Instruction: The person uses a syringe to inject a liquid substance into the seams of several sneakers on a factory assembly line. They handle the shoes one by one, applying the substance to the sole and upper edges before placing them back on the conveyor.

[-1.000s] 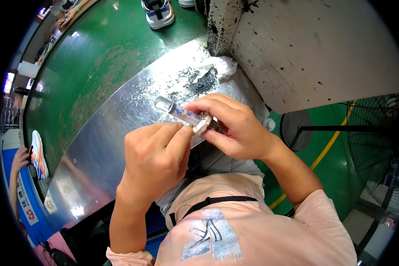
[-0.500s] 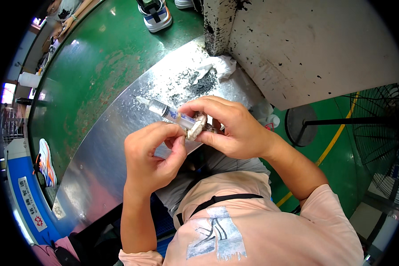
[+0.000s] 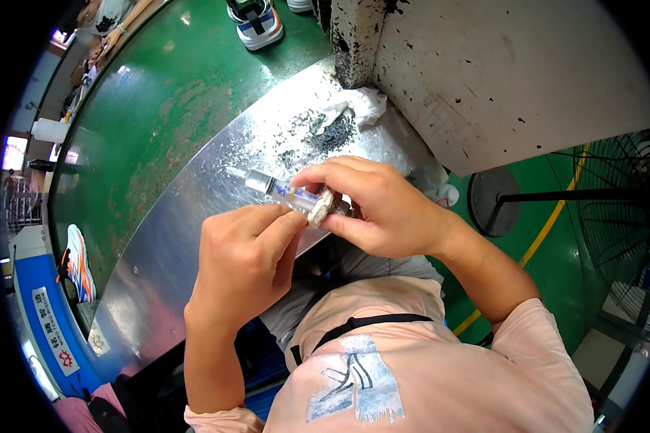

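My right hand (image 3: 383,206) grips a small clear tube with a nozzle (image 3: 278,189), tip pointing left, above a shiny metal tabletop (image 3: 195,216). My left hand (image 3: 245,260) is curled just below it, thumb and forefinger pinching at the tube's pale, crusted rear end (image 3: 318,209). Whether the left fingers hold a separate small piece there is hidden.
A crumpled white rag (image 3: 357,107) and dark filings (image 3: 325,133) lie on the metal sheet beside a stained white machine housing (image 3: 498,72). A green floor lies beyond, with a sneaker (image 3: 256,22) at the top. A standing fan (image 3: 621,216) is at the right.
Both hands with the tube have shifted slightly lower and toward me in the picture. The left thumb and forefinger have closed in on the tube's rear end.
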`<state>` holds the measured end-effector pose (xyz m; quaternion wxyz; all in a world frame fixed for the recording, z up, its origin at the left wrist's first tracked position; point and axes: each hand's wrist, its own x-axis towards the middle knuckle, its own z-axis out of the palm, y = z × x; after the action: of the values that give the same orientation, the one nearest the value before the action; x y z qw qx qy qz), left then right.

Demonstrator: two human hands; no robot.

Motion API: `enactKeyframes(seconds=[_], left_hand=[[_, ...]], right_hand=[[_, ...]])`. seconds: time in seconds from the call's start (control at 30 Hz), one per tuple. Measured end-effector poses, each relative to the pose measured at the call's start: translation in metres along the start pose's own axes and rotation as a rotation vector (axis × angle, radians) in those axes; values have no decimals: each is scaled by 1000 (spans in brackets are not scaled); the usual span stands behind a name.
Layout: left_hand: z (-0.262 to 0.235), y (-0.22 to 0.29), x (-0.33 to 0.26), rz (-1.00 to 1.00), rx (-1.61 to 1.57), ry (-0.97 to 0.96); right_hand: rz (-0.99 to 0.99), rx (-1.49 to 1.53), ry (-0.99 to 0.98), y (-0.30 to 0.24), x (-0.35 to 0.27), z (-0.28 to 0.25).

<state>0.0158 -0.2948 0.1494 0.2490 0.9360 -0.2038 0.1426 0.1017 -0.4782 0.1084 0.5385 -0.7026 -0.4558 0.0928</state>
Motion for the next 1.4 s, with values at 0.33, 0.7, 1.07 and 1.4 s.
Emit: enactKeyframes(seconds=[0.33, 0.7, 1.07, 1.4], left_hand=[[2, 6, -3, -112, -40, 67], [11, 6, -10, -403, -497, 271], [10, 2, -13, -657, -1199, 164], [6, -5, -73, -763, -1309, 288]], right_hand=[[11, -8, 1, -7, 1, 2], [148, 200, 74, -17, -5, 8], [248, 528, -12, -5, -16, 7], [370, 776, 144, 5, -22, 13]])
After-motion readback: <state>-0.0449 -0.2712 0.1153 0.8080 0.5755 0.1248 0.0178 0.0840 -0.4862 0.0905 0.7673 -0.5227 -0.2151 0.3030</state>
